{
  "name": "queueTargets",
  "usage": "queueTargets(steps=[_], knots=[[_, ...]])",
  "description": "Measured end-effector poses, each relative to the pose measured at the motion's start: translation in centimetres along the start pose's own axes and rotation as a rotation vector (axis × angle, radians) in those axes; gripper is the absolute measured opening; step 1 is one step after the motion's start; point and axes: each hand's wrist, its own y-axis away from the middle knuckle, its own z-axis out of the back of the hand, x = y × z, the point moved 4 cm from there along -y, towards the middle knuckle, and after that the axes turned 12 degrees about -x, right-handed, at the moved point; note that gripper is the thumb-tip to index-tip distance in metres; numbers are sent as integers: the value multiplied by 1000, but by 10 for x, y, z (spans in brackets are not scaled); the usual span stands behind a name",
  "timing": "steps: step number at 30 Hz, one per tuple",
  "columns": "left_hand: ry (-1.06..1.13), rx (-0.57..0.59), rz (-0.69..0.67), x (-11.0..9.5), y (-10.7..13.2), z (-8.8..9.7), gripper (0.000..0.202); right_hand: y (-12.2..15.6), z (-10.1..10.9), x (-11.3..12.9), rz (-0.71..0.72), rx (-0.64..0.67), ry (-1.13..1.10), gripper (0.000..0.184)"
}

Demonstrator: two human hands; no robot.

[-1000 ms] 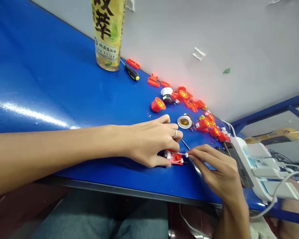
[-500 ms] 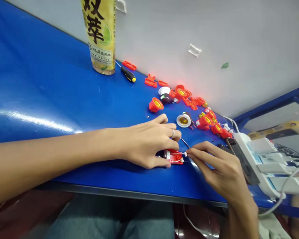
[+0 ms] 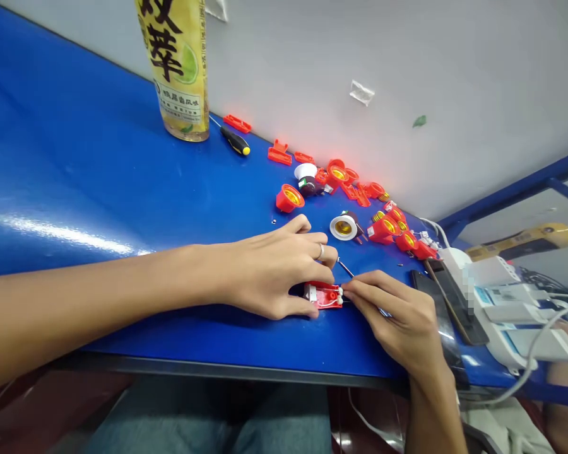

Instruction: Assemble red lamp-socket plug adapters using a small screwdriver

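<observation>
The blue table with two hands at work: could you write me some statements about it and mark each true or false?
1. The left hand holds a small open red plastic housing on the glossy blue table. True.
2. The right hand grips a clear, yellow-labelled drink bottle. False: its fingertips are at small white tips at the housing's end; the bottle stands apart.
3. A black screwdriver handle with a yellow end lies near the bottle. True.
4. A white-rimmed round socket with a golden inside lies on the floor. False: it lies on the table.
5. A slim silver-coloured ring is on the left hand. True.
</observation>
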Motion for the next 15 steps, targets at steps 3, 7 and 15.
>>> queueTargets(steps=[3, 7, 15], knots=[[13, 12, 7, 0, -1, 1, 26, 0, 0, 1, 4, -26, -12, 16], [24, 23, 23, 1, 0, 1, 25, -1, 1, 2, -6, -64, -13, 17], [55, 15, 40, 2, -2, 0, 21, 1, -2, -2, -60, -40, -62, 15]])
